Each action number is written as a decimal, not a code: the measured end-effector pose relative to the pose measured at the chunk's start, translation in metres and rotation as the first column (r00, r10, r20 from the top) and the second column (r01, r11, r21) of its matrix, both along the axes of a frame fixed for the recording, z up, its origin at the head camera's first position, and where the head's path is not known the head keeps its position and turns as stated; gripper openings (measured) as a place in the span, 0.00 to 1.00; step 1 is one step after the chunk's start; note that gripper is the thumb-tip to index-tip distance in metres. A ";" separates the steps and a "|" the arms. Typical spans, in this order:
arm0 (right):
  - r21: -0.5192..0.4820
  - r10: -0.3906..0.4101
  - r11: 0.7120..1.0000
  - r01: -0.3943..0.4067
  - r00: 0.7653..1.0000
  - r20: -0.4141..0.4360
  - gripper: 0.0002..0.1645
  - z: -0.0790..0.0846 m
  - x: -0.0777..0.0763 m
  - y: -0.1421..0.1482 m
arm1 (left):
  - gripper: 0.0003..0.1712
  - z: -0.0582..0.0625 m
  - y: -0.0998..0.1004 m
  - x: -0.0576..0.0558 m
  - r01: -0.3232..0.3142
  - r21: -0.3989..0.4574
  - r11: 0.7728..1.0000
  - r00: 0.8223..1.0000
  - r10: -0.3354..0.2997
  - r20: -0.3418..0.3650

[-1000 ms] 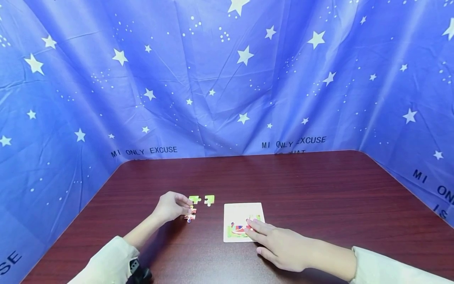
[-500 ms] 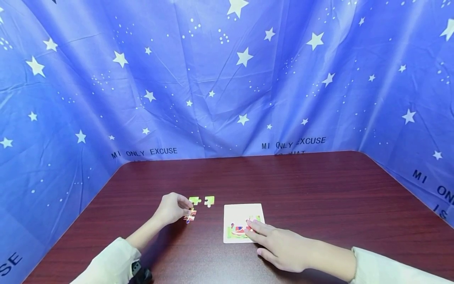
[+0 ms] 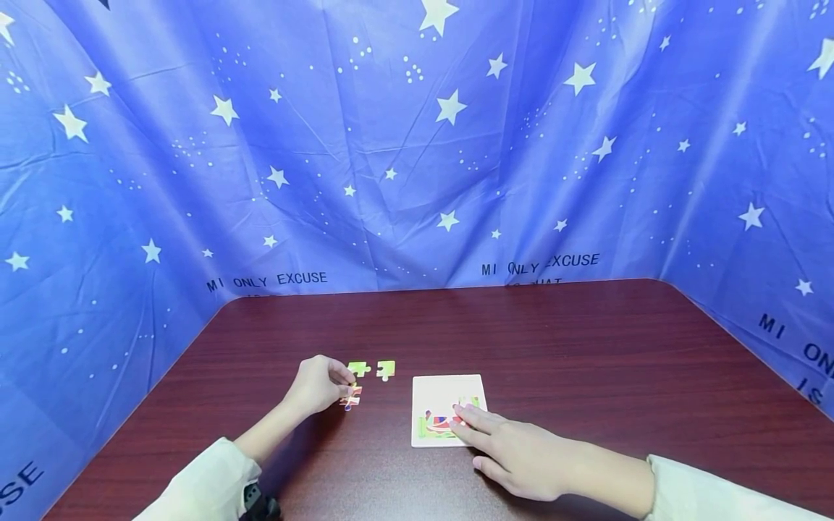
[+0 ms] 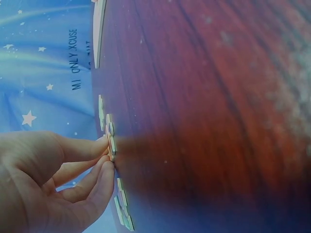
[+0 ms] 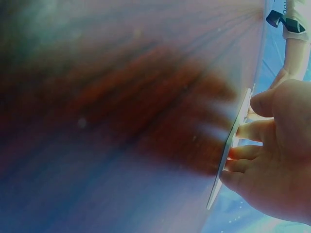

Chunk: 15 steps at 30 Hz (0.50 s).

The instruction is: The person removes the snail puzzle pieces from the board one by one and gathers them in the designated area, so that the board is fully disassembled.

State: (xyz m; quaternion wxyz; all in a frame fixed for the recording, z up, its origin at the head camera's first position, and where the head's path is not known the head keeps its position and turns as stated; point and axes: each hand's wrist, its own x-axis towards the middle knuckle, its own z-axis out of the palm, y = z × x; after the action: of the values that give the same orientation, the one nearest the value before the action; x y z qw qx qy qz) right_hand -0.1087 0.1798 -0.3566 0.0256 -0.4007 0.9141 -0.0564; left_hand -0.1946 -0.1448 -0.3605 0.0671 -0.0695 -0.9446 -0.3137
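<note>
Left hand [image 3: 317, 385] pinching a red-and-white jigsaw piece [image 3: 353, 399], partly finger-hidden, on dark-red wood-grained desk [image 3: 554, 347], two green jigsaw pieces [image 3: 357, 369] beyond, square white puzzle board [image 3: 444, 391], picture partly under straight-fingered right hand [image 3: 517, 457], blue star-printed cloth [image 3: 371, 116], "MI ON" cut off far right.

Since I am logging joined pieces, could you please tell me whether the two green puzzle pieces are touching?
Apart: the head view shows a strip of dark table between the left green piece and the right green piece.
</note>
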 end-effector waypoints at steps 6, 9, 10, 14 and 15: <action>0.001 0.002 1.000 -0.002 1.000 -0.001 0.30 -0.001 0.000 0.000 | 0.05 0.003 0.000 0.001 -0.002 0.015 1.000 1.000 0.002 0.002; 0.001 0.004 1.000 -0.004 1.000 0.000 0.30 -0.002 0.000 0.000 | 0.05 0.006 0.002 0.001 0.007 0.027 1.000 1.000 -0.007 -0.016; 0.002 0.008 1.000 -0.008 1.000 -0.007 0.30 -0.002 -0.001 0.001 | 0.05 0.007 0.004 0.002 0.014 0.036 0.999 1.000 -0.013 -0.020; 0.002 0.031 1.000 -0.031 0.998 -0.049 0.30 -0.003 -0.001 0.002 | 0.06 0.010 0.017 0.004 0.071 0.067 0.995 0.997 -0.070 -0.014; 0.001 0.038 0.999 -0.038 0.997 -0.060 0.30 -0.003 -0.001 0.002 | 0.07 0.010 0.021 0.005 0.093 0.072 0.993 0.996 -0.093 -0.007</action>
State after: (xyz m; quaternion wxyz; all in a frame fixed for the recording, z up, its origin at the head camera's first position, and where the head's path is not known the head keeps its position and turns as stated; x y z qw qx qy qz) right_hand -0.1098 0.1820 -0.3600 -0.0009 -0.4197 0.9066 -0.0437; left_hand -0.1897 -0.1233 -0.3502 0.0566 -0.1116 -0.9282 -0.3504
